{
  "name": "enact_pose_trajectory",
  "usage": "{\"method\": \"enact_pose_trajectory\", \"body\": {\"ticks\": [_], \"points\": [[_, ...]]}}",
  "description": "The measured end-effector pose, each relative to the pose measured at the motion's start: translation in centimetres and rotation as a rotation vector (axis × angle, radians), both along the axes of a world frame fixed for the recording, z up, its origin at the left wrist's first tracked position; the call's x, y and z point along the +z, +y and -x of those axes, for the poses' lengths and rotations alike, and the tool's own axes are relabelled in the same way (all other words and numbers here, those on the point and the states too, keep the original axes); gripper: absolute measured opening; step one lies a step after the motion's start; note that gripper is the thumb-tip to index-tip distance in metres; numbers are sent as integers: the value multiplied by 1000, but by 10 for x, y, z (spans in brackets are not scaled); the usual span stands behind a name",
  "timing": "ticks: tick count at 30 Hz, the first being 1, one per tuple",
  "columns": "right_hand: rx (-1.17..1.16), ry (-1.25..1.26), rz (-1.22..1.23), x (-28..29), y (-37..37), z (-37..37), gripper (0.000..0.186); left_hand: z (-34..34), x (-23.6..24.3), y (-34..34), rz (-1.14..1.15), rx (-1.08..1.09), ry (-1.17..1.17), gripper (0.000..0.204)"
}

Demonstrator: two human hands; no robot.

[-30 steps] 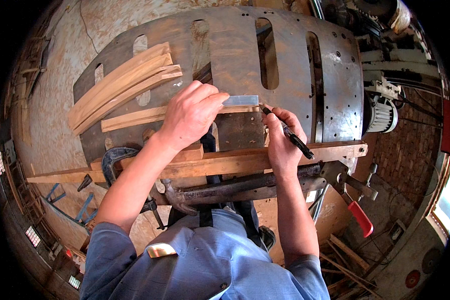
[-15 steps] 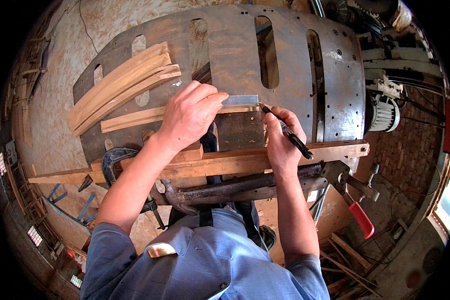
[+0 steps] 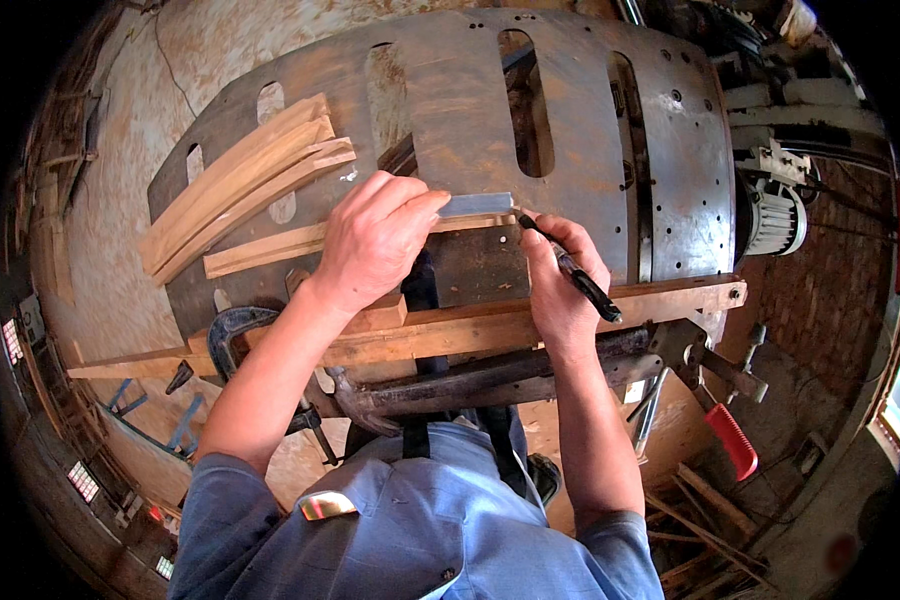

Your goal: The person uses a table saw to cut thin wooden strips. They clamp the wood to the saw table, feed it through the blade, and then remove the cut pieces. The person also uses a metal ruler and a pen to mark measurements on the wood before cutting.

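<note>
My left hand [image 3: 378,235] is closed, its fingers pinching a flat grey metal strip [image 3: 480,205] that looks like a ruler or a square's blade. The strip lies along a slim wooden piece [image 3: 265,250], which rests on a steel table [image 3: 460,100] and runs beneath that hand. In my right hand [image 3: 568,280] is a black pen [image 3: 582,277], its tip at the right end of the metal strip and the wood. Whether the tip touches the wood, I cannot tell.
Several curved wooden pieces [image 3: 240,180] lie stacked at the left of the slotted table. A long wooden beam [image 3: 490,325] crosses its near edge, with a black C-clamp [image 3: 232,340] at the left. A red-handled clamp [image 3: 732,442] hangs at the near right, below a motor [image 3: 776,222].
The whole view has shifted slightly. Both hands keep their hold, and the pen tip stays at the right end of the strip.
</note>
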State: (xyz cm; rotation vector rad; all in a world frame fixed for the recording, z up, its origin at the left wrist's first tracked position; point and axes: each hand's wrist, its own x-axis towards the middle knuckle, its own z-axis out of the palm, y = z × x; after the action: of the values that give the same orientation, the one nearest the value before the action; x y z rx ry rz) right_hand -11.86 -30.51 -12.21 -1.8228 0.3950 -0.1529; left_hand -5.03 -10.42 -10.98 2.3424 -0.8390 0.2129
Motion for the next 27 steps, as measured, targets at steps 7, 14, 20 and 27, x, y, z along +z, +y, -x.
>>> {"method": "enact_pose_trajectory", "body": {"ticks": [7,14,20,27], "points": [[36,-19,6,1,0,0,19,1,2,0,-4,12,20,25],[48,-8,36,3,0,-2,17,-1,3,-1,-11,1,-2,25],[47,-20,39,4,1,-2,17,0,3,0,-20,-2,-4,26],[61,-77,71,3,-1,2,15,2,3,-1,-13,-11,-9,24]]}}
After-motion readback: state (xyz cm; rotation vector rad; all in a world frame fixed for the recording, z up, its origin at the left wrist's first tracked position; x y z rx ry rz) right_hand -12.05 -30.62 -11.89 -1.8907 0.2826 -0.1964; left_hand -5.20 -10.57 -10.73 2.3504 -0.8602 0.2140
